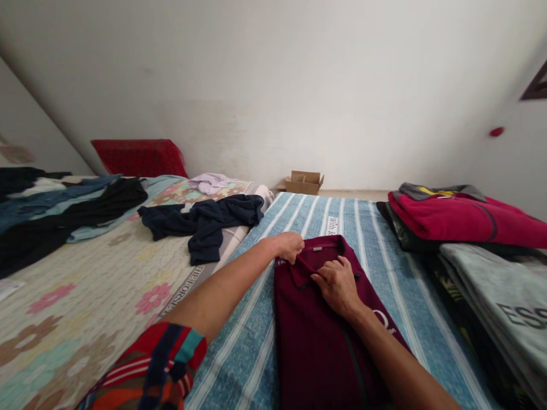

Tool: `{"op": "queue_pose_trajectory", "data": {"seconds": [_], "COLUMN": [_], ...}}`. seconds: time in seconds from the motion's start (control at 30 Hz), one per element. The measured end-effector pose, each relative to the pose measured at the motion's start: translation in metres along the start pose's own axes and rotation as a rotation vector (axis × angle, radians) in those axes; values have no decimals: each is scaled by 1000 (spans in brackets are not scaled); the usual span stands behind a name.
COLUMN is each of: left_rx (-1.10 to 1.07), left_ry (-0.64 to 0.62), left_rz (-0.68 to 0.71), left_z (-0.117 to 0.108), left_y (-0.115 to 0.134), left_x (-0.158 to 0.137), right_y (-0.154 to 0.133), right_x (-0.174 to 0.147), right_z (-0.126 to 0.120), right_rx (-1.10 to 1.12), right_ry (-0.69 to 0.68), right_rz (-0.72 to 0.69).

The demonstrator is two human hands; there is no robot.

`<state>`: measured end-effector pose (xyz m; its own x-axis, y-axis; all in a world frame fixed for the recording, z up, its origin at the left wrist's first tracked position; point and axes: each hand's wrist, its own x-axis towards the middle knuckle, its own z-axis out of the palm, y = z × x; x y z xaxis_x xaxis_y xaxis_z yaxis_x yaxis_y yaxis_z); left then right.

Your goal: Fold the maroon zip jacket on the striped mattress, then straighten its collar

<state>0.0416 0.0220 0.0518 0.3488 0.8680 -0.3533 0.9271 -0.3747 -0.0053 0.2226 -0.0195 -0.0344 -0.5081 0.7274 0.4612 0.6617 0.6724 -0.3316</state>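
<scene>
A maroon collared shirt lies folded into a long rectangle on the blue striped bedspread. White lettering shows near its left shoulder and on its right side. My left hand is closed on the left edge of the collar. Lower and to the right, my right hand pinches the collar's front near the neck opening, with some fingers raised. A small pale label shows inside the neck, between and beyond my hands. My right forearm covers part of the shirt's right side.
To the right are stacks of folded clothes, with a pink garment and a grey one. On the floral bedspread at left lie a navy garment and several dark clothes. A cardboard box stands by the wall.
</scene>
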Motion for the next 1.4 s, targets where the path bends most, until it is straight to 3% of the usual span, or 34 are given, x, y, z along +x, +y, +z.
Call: {"op": "queue_pose_trajectory", "data": {"seconds": [0.2, 0.33, 0.4, 0.67, 0.83, 1.1, 1.23, 1.4], "left_rx": [-48, -205, -274, -337, -212, -21, -76, -312], "left_ry": [50, 60, 35, 55, 62, 45, 66, -47], "left_rz": [-11, 222, 274, 169, 179, 135, 168, 16], "left_z": [-1, -1, 2, 16, 16, 3, 4, 9], "left_y": [6, 28, 37, 38, 41, 60, 65, 66], "left_x": [-7, -12, -12, -10, -12, -18, -16, -12], "right_y": [0, 2, 3, 3, 23, 44, 44, 44], "right_x": [0, 1, 1, -6, -21, -33, -29, -25], "right_z": [-1, 0, 1, -13, -27, -30, -31, -29], "right_rx": [-6, -15, -31, -10, 35, 78, 93, 48], "right_ry": [-8, -14, -14, 46, 185, 97, 69, 52], "right_rz": [-3, 2, -1, -50, 89, 191, 182, 154]}}
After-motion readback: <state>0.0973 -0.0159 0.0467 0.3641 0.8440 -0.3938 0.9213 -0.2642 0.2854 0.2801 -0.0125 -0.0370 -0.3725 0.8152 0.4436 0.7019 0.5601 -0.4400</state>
